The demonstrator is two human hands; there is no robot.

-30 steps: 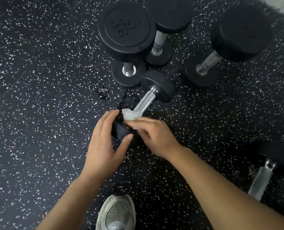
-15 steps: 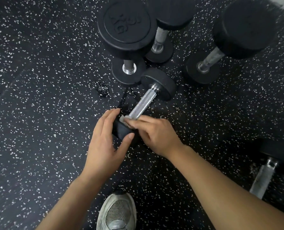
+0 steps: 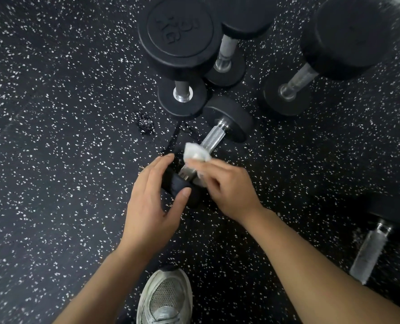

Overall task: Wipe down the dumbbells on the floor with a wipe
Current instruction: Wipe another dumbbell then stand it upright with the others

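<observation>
A small black dumbbell (image 3: 214, 137) with a knurled metal handle lies on the speckled floor in the middle of the view. My left hand (image 3: 152, 202) grips its near head, thumb across the rubber. Pinched in my right hand (image 3: 227, 190) is a white wipe (image 3: 195, 153), pressed on the handle near that head. Three larger dumbbells stand on end behind it: one with a marked top (image 3: 179, 40), one (image 3: 229, 59) right of it, and one (image 3: 344, 40) leaning at the far right.
Another dumbbell (image 3: 372, 244) lies at the right edge, its metal handle pointing toward me. A grey sneaker (image 3: 166, 298) stands on the floor at the bottom centre. A small black clump (image 3: 144, 123) lies left of the small dumbbell.
The wipe slid down to the near head half a second ago, then back out along the handle, now showing more. My left hand has kept its grip on the head.
</observation>
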